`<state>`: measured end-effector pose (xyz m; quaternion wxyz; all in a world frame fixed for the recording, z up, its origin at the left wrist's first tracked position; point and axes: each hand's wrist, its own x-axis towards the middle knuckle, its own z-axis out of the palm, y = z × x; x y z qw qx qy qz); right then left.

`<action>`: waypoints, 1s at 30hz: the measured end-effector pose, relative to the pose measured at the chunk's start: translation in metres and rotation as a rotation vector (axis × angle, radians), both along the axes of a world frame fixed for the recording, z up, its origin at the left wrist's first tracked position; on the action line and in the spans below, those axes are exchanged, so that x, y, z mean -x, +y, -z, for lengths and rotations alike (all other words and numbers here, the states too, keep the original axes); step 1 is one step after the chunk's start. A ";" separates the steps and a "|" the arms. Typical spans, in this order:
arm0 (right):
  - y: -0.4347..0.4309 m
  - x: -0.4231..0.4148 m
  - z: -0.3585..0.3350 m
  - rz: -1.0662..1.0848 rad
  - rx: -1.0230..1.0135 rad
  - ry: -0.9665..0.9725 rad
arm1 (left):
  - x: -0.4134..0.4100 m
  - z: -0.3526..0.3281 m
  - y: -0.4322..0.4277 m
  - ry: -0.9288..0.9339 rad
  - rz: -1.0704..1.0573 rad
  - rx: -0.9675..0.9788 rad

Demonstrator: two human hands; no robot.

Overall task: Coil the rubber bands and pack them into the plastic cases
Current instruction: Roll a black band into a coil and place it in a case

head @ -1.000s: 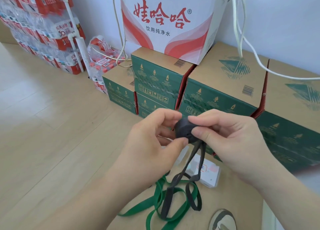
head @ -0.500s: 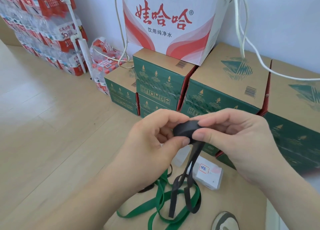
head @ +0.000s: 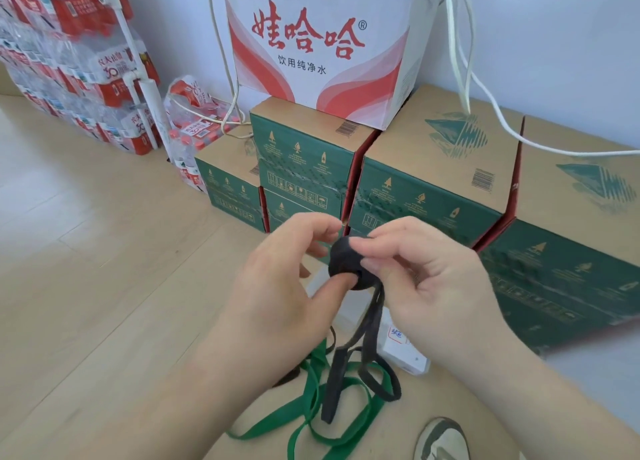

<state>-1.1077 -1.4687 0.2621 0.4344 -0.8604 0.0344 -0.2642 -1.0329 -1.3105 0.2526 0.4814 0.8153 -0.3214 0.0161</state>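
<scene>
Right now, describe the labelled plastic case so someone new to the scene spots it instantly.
Find the row of green cartons. Just in front of them, under the right hand, a white plastic case lies flat, right of the green band. Only it carries a red-edged sticker with blue handwriting.

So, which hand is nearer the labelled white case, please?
Right. Both hold the black band, but the right hand is over the case; the left hand sits farther left.
</scene>
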 end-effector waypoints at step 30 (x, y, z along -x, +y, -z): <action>-0.007 0.001 0.002 0.064 -0.027 -0.024 | -0.007 0.002 -0.007 -0.170 0.057 0.012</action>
